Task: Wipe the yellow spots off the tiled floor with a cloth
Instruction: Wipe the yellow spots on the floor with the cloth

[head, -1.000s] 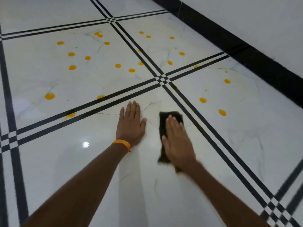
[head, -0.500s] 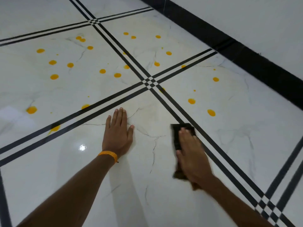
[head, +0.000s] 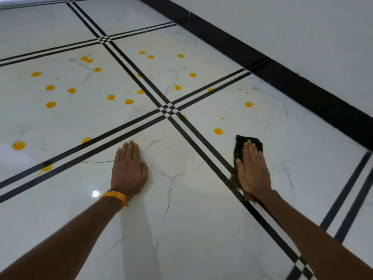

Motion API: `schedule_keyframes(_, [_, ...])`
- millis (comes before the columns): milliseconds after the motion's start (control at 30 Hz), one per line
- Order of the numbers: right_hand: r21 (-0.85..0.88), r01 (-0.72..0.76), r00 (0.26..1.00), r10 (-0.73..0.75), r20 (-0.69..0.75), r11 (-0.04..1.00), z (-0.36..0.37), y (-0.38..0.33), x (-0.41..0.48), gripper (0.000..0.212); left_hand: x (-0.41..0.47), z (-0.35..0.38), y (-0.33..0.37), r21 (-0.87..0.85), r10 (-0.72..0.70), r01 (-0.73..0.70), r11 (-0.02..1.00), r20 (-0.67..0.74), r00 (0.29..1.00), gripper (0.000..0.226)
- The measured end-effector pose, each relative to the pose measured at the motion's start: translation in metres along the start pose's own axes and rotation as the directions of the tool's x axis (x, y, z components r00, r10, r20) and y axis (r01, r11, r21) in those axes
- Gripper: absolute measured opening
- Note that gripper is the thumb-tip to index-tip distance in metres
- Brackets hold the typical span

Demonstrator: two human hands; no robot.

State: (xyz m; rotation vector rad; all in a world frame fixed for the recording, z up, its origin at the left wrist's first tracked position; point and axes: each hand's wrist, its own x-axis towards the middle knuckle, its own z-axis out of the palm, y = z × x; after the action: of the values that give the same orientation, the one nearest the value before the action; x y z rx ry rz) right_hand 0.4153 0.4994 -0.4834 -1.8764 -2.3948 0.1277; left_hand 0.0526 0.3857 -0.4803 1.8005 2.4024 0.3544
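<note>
White marble-look tiled floor [head: 191, 229] with double black stripes [head: 201, 152] and a black skirting [head: 302, 83] along the wall on the right. So, quick update from my end. Over the last second I slid the cloth [head: 239, 147] to the right, off the near middle tile and across the stripes onto the right-hand tile. The right hand [head: 252, 168] is flat on top of it, fingers straight and together, pressing it down rather than gripping. The left hand [head: 129, 168], orange band [head: 117, 197] on the wrist, lies spread flat on the bare tile, holding nothing, just propping me up.

What matters: one yellow spot that showed on this tile a moment ago is out of sight now, and the cloth sits about where it was, so I reckon I'm rubbing it off. The next spot [head: 218, 131] is just beyond the cloth's far left corner, another one [head: 248, 104] further out. The far left tile [head: 51, 104] looks completely untouched, so loads left to do.
</note>
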Motion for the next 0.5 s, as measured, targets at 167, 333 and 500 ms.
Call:
schedule_keyframes(167, [0.063, -0.128, 0.990, 0.131, -0.057, 0.990, 0.002, -0.041, 0.040, 0.072, 0.049, 0.019, 0.063, -0.057, 0.082, -0.080, 0.995, 0.027, 0.996, 0.082])
schedule_keyframes(333, [0.057, 0.102, 0.994, -0.100, -0.036, 0.993, 0.006, -0.019, -0.032, 0.068, 0.052, 0.029, 0.068, 0.057, 0.059, -0.062, 0.996, 0.062, 0.996, 0.076])
schedule_keyframes(500, [0.047, -0.093, 0.995, 0.094, -0.022, 0.995, 0.001, -0.025, 0.038, 0.070, 0.053, 0.028, 0.070, 0.049, 0.066, -0.069, 0.996, 0.072, 0.995, 0.075])
